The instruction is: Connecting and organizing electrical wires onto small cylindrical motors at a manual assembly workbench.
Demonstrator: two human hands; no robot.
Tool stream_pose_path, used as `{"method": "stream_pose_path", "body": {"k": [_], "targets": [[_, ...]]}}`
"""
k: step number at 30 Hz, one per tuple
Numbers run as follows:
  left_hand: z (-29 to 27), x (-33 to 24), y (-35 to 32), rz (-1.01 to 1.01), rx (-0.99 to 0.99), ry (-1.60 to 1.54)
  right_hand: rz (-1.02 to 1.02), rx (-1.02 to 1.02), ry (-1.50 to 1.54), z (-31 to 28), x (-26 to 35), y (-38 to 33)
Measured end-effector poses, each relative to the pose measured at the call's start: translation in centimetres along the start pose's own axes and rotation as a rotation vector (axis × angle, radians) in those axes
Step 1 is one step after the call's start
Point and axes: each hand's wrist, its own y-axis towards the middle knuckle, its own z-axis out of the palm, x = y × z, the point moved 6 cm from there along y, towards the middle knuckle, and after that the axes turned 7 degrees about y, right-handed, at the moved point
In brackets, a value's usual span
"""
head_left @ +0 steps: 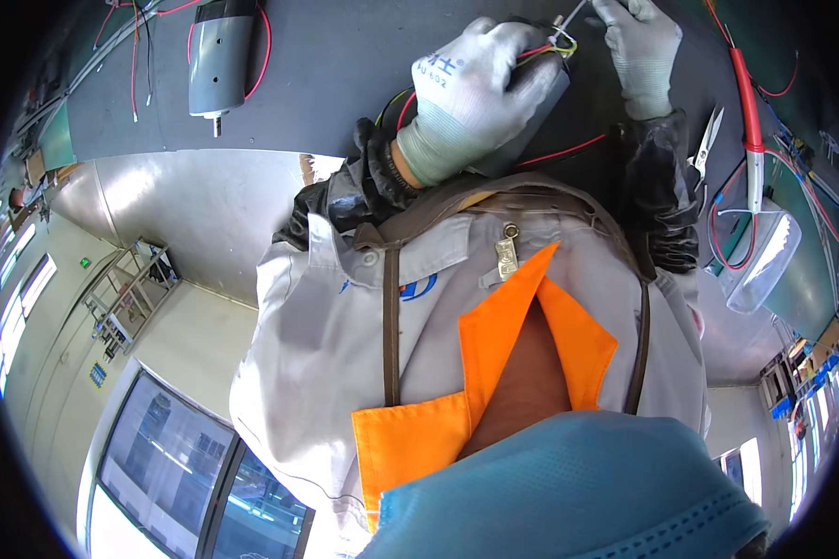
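My left hand (475, 98), in a white knitted glove, lies over a grey cylindrical motor (543, 116) on the dark bench. Its thumb and fingers close around the motor's end by red and yellow-green wires (534, 50). A thin white strip (570, 19), which looks like a cable tie, rises from those wires. My right hand (641, 51), gloved too, pinches the strip's far end near the top edge of the view. The left palm hides much of the motor.
A second grey motor (221, 61) with a shaft and red wires lies at the left on the dark bench (336, 84). At the right are scissors (709, 140), a red-and-white pen-like tool (748, 112) with a cord, and a clear plastic container (764, 265).
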Motion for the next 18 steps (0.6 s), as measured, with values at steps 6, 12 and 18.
{"method": "stream_pose_path", "body": {"k": [6, 12, 18], "targets": [[-0.9, 0.8, 0.1, 0.243, 0.197, 0.292, 0.228, 0.38, 0.8, 4.6, 1.2, -2.1], [-0.7, 1.4, 1.4, 0.582, 0.631, 0.479, 0.351, 0.468, 0.367, 4.0, 4.8, -6.2], [0.3, -2.2, 0.0, 0.746, 0.731, 0.299, -0.203, 0.614, 0.366, 6.7, 5.2, -2.7]]}}
